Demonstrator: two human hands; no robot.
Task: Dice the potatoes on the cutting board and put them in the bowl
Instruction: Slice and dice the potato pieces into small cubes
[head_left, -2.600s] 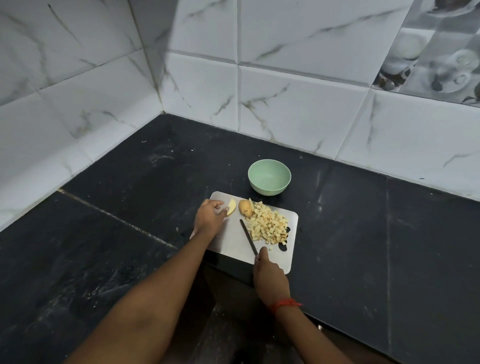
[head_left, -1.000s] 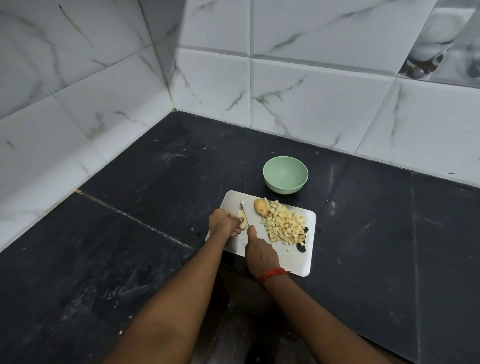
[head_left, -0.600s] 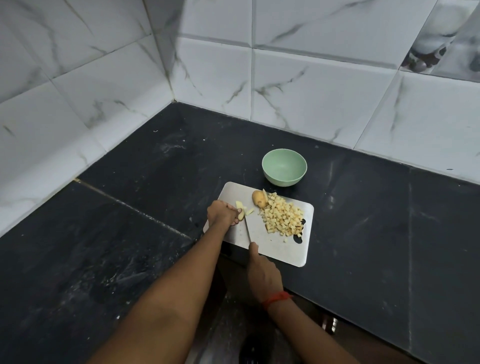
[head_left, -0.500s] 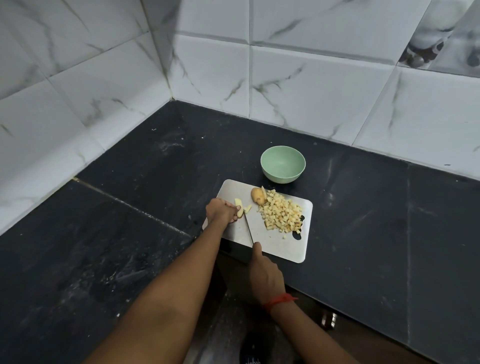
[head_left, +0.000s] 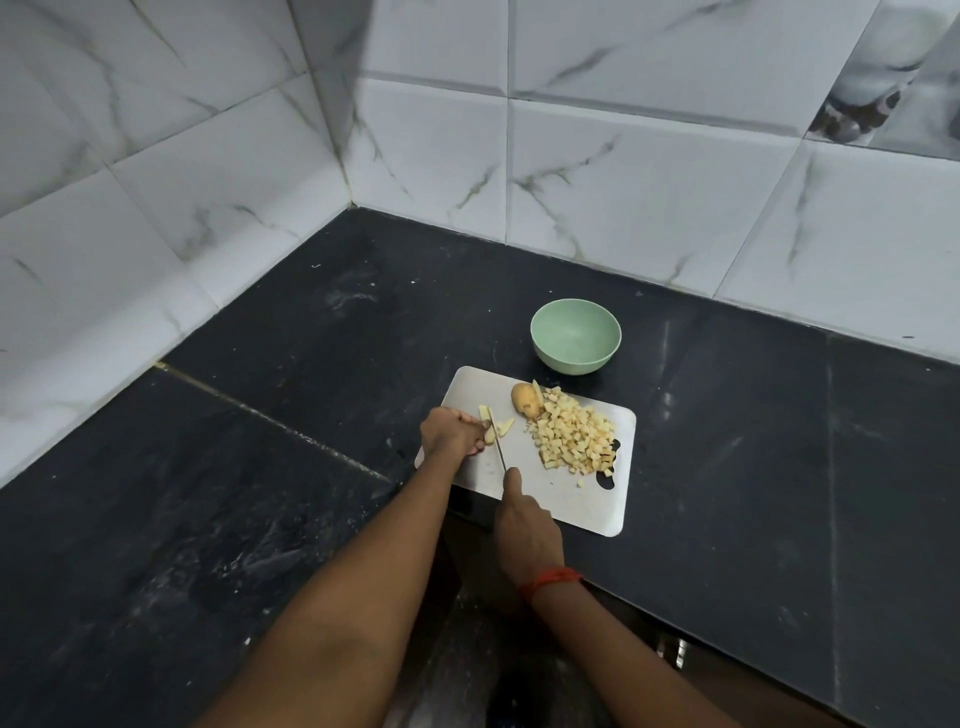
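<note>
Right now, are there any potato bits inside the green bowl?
No, the green bowl shows only its bare inside, and the pile of diced potato lies on the cutting board next to it.

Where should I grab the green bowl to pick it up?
Pinch the bowl by its rim on the right side, coming from above. It stands upright and open, its round wall has no handle, and that side faces bare counter, away from the knife.

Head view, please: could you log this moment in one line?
left hand holds slice | right hand grips knife | dice on board | bowl empty
</note>
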